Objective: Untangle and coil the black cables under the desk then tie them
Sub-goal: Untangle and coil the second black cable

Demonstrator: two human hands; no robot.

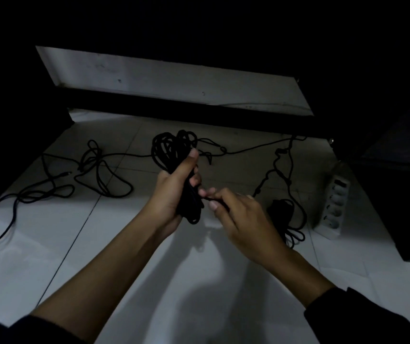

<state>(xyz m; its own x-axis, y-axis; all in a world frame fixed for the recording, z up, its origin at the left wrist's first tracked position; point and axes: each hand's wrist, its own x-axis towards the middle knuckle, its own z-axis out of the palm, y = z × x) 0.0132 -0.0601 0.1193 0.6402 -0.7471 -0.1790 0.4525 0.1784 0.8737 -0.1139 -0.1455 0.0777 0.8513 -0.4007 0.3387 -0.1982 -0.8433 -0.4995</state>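
Floor: Pale tiles (114,244) carry everything here, dim under the dark desk (189,115) whose lower rail crosses the top of the view.

Loose cable: A black tangle (94,170) sprawls across the tiles to your left, not yet gathered, one plug end lying free near it.

Far run: Another thin black line (281,170), knotted in places, drops from the rail at the right and trails toward a small dark bundle (285,219) lying on the floor just beside a white power strip (333,207).

Coil: The coiled cable (171,150) is up off the floor in front of you, its loops fanning above your left hand and its gathered waist running down through the palm.

Left hand: Your left hand (171,192) wraps the waist of the coil, fingers curled round it, thumb pressed along the top.

Right hand: Your right hand (238,214) pinches the cable's loose tail between thumb and fingers, right against the bundle.

Step in hand: It looks like the tie-off of this one coil.

Next move: Likely you need to wind or tuck that tail round the waist while the left grip keeps the loops from springing apart; the tangle on the left remains to be sorted.
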